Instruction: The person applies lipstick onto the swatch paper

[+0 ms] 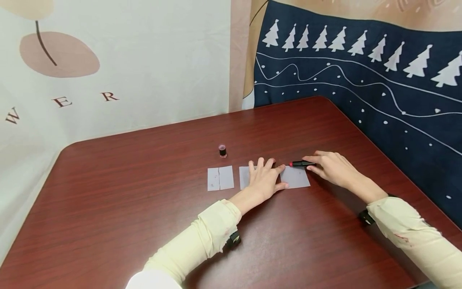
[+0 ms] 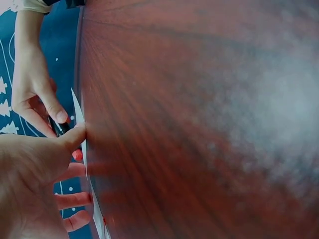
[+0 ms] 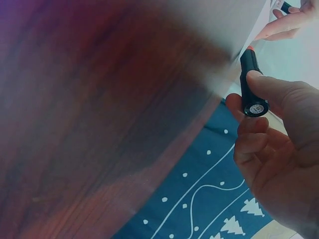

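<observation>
My right hand (image 1: 330, 166) pinches a black lipstick (image 1: 303, 163) between thumb and fingers. Its red tip points left, at the upper edge of the right-hand paper square (image 1: 296, 178). In the right wrist view the lipstick (image 3: 250, 82) shows a round label on its base. Fingers spread, my left hand (image 1: 263, 180) rests over the middle paper square (image 1: 243, 176), hiding much of it; its thumb and index finger reach the left side of the right-hand square. Further left lies another pale square (image 1: 226, 177), a jagged vertical line running through it.
A small clear, pinkish cylinder with a dark band (image 1: 222, 151) stands behind the paper squares. The reddish-brown wooden table (image 1: 144, 180) has rounded back corners. Behind it hangs a white cloth (image 1: 162, 60), and a navy cloth with white trees (image 1: 343, 72) hangs along the right.
</observation>
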### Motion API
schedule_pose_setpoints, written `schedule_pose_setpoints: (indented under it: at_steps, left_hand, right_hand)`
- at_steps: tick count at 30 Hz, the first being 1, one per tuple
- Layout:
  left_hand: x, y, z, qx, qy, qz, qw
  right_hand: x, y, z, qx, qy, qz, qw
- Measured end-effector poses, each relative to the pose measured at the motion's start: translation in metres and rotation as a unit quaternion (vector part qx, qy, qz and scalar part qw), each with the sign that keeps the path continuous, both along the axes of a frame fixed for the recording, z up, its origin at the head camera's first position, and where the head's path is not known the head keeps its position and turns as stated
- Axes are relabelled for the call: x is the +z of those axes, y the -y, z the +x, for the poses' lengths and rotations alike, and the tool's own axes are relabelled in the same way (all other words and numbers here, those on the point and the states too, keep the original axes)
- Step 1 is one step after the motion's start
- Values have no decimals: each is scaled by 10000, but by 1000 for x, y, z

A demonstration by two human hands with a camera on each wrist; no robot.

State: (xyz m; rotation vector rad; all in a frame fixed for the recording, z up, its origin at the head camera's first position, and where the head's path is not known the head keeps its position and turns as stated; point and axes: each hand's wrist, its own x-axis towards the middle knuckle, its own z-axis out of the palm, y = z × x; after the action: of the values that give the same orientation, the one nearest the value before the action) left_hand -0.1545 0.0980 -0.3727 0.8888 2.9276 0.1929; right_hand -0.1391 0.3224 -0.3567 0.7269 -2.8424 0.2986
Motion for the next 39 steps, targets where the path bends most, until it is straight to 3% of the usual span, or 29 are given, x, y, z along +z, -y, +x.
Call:
schedule_pose_setpoints:
  at_steps: [39]
  left_hand:
    - [1,3,4,-41,-118,-46,9999]
  right_hand:
    - [1,1,6,222,-125,87,9996]
